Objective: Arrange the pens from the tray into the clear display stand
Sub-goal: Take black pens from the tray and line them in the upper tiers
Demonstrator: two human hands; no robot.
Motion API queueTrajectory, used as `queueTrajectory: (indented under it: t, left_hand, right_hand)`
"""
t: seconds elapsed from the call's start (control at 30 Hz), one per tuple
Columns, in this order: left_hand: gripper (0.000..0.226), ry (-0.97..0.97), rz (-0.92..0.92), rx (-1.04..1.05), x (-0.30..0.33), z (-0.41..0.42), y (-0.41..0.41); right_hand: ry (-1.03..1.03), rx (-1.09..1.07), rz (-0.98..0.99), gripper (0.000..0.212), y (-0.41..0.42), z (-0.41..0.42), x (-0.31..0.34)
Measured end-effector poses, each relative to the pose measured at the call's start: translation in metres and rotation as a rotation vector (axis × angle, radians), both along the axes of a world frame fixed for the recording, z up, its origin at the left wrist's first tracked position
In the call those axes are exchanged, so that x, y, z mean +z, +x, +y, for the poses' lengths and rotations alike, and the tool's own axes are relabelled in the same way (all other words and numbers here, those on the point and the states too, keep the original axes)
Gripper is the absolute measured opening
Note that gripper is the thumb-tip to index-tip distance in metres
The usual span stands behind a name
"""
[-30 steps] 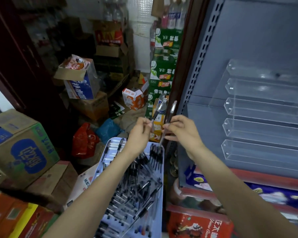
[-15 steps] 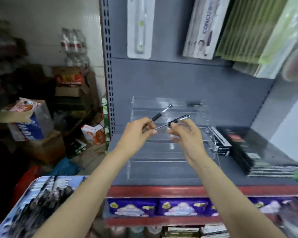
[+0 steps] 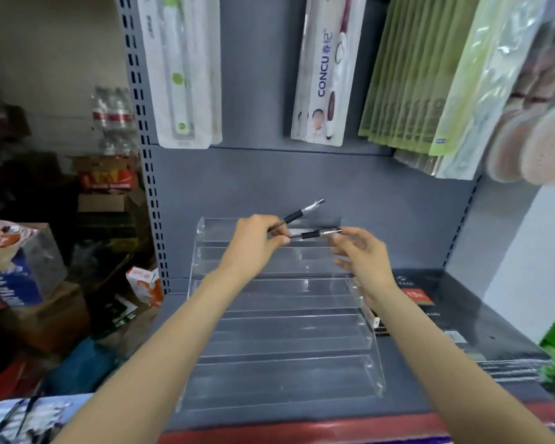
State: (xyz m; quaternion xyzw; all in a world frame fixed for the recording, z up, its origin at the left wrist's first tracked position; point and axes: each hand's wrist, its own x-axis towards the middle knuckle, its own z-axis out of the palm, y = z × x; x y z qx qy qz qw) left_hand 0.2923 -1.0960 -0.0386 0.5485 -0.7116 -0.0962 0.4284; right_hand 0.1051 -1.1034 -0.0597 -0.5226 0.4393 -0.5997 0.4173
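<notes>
The left hand (image 3: 253, 241) pinches two light, stiff, slippery pens (image 3: 302, 214) mid-barrel; the right hand (image 3: 362, 254), relaxed open, touches one's tip over the far tier of the display stand (image 3: 285, 347).

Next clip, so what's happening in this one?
A person is stocking pens into a clear tiered display stand on a grey shop shelf. The left hand grips two pens over the top tier: one pen angled up and to the right, the other pen lying nearly level. The right hand is beside the level pen's tip, fingers loose, not clearly gripping it. The stand's tiers look empty. The pen tray sits at lower left.
</notes>
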Motion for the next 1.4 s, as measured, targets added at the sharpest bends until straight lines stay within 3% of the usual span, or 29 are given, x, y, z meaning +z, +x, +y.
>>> queueTrajectory:
  t: [0.17, 0.27, 0.4, 0.57, 0.97, 1.2, 1.4]
  left_hand:
    - [0.009, 0.081, -0.053, 0.067, 0.006, -0.053, -0.011]
    - [0.014, 0.159, -0.107, 0.054, 0.011, -0.078, -0.02]
    - [0.015, 0.269, -0.175, 0.096, 0.015, -0.104, -0.029]
    - [0.01, 0.389, -0.247, 0.109, 0.018, -0.121, -0.039]
    - [0.017, 0.54, -0.332, 0.083, 0.027, -0.135, -0.047]
    - [0.025, 0.29, -0.184, 0.027, 0.02, -0.122, -0.045]
    - [0.032, 0.231, -0.359, -0.113, 0.006, -0.114, -0.043]
  right_hand:
    - [0.028, -0.134, 0.296, 0.021, -0.035, -0.052, -0.008]
    - [0.099, -0.149, 0.459, 0.045, -0.043, -0.073, -0.013]
    - [0.186, -0.053, 0.504, 0.065, -0.046, -0.094, -0.014]
    - [0.133, 0.036, 0.544, 0.037, -0.046, -0.105, -0.015]
    - [0.05, -0.006, 0.519, 0.041, -0.051, -0.117, -0.024]
    - [0.043, 0.006, 0.513, 0.042, -0.051, -0.113, -0.022]
    - [0.048, -0.003, 0.516, 0.042, -0.05, -0.109, -0.021]
